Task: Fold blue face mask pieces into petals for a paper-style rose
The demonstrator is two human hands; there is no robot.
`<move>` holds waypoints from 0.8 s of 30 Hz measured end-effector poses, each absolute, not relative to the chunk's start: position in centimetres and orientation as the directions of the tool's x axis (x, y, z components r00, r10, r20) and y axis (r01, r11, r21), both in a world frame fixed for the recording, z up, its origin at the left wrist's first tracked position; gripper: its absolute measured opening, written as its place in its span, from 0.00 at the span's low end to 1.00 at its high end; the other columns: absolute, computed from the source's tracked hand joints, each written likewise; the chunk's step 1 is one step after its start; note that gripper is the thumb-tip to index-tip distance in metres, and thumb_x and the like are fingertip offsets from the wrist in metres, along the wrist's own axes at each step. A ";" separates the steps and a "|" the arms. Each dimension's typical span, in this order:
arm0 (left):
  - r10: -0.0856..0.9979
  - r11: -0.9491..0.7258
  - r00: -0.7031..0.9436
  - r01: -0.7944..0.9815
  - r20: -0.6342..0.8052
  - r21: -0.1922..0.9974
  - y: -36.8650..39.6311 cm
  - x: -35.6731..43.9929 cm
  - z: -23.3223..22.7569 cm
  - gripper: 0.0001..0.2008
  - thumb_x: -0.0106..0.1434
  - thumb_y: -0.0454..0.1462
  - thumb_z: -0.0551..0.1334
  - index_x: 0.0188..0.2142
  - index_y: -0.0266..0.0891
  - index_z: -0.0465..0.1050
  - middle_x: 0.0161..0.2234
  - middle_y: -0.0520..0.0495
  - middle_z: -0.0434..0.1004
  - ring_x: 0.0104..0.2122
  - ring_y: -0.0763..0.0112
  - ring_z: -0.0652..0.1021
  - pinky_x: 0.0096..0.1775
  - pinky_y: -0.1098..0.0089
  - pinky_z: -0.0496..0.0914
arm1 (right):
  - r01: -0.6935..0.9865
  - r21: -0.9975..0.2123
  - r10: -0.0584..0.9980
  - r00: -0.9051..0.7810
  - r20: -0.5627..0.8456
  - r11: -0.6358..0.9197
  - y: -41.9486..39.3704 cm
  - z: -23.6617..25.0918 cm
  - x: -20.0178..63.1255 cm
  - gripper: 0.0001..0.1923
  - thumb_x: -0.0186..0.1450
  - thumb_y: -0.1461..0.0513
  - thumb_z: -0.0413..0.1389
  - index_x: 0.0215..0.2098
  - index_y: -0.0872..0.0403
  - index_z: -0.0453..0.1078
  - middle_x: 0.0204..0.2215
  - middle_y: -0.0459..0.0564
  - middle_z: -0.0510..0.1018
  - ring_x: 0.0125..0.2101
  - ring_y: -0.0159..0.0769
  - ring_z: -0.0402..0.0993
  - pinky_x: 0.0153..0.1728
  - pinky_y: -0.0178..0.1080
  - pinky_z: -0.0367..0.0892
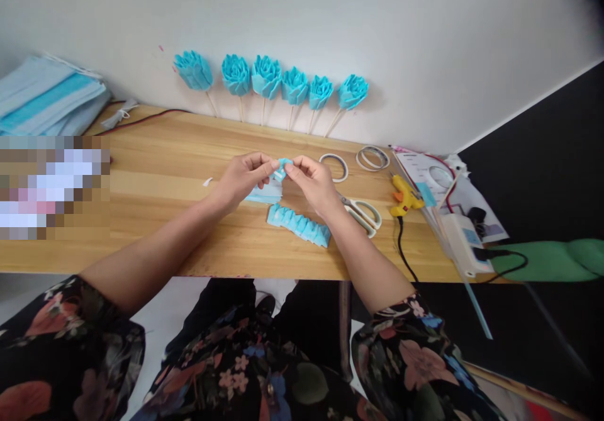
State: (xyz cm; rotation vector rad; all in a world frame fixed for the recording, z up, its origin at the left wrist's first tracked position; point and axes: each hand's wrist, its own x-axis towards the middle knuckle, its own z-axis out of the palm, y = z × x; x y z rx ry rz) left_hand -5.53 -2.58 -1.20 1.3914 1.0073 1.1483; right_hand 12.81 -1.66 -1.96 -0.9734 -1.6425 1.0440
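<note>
From my seat I see both hands raised just above the middle of the wooden table [189,150], meeting over a small piece of blue fabric [282,168]. My left hand [243,179] pinches one side of it between thumb and fingertips, and my right hand [311,182] pinches the other side the same way, so both are clenched on that one piece. Below them a flat blue strip [262,196] lies on the wood, partly hidden by the left hand, and just nearer me sits a pleated blue strip [299,224], folded like an accordion and lying at a slant. To the right of my right wrist rest white-handled scissors [363,212], touching nothing I hold. Past them lie two tape rolls [340,164], a yellow glue gun [404,197] with its black cord running off the edge, and a white power strip [460,235]. Six blue fabric roses [267,76] on sticks lean against the wall at the back, and a stack of blue face masks [44,97] sits at the far left.
</note>
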 end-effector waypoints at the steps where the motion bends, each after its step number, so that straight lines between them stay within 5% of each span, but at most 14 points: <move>1: 0.974 -0.120 0.193 -0.019 0.121 0.993 -2.6 -5.5 -1.2 0.19 0.59 0.51 0.67 0.26 0.37 0.72 0.22 0.50 0.72 0.22 0.75 0.69 0.28 0.71 0.65 | 0.114 -0.937 0.924 -0.246 0.294 0.329 -1.7 -1.9 12.8 0.17 0.64 0.48 0.60 0.30 0.52 0.71 0.27 0.43 0.75 0.31 0.30 0.70 0.36 0.35 0.65; 11: 0.975 -0.099 0.204 0.040 0.089 0.994 -2.7 -5.8 -0.8 0.12 0.56 0.44 0.68 0.25 0.37 0.76 0.25 0.49 0.77 0.23 0.76 0.67 0.28 0.72 0.63 | 0.084 -0.941 0.928 -0.214 0.304 0.328 -1.8 -1.6 12.8 0.20 0.66 0.45 0.57 0.33 0.52 0.73 0.30 0.44 0.76 0.34 0.32 0.71 0.41 0.36 0.66; 24: 0.981 -0.129 0.155 0.083 0.115 0.988 -2.6 -5.6 -0.9 0.11 0.52 0.43 0.69 0.24 0.38 0.74 0.22 0.52 0.73 0.22 0.77 0.66 0.25 0.73 0.60 | 0.185 -0.933 0.935 -0.243 0.260 0.308 -1.3 -2.3 13.0 0.19 0.64 0.46 0.58 0.28 0.52 0.70 0.25 0.43 0.71 0.30 0.31 0.66 0.34 0.35 0.62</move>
